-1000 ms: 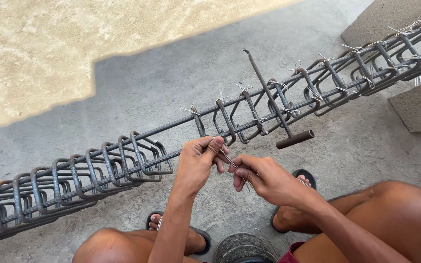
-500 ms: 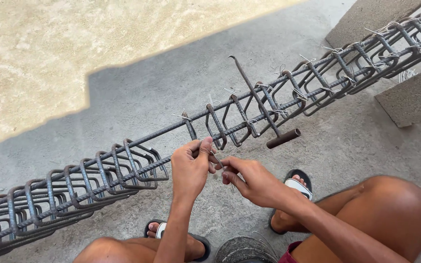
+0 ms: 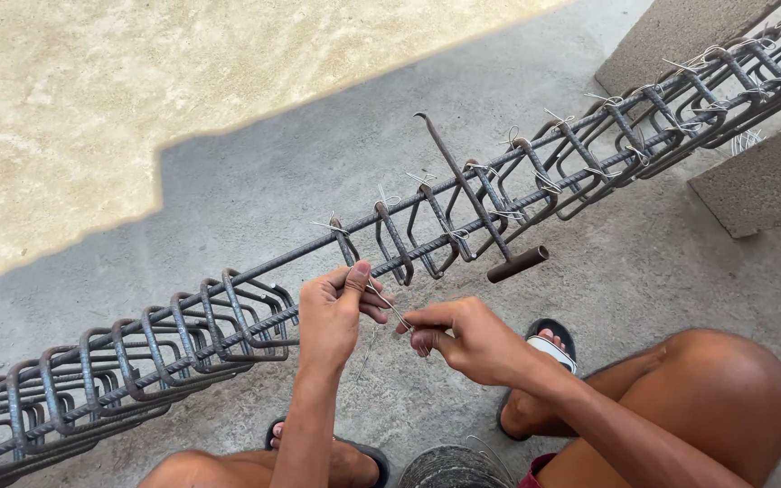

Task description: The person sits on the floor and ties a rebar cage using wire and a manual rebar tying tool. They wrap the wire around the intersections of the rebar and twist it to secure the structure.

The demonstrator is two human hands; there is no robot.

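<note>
both hands pinch a thin wire (image 3: 389,303), left hand (image 3: 332,312) and right hand (image 3: 463,339) fingers clenched on its ends; light, bendy, best gripped near fingertips beside the cage (image 3: 228,307).

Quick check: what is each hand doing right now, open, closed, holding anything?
Left hand: closed, pinching one end of a thin tie wire by the rebar cage.
Right hand: closed, pinching the wire's other end.
</note>
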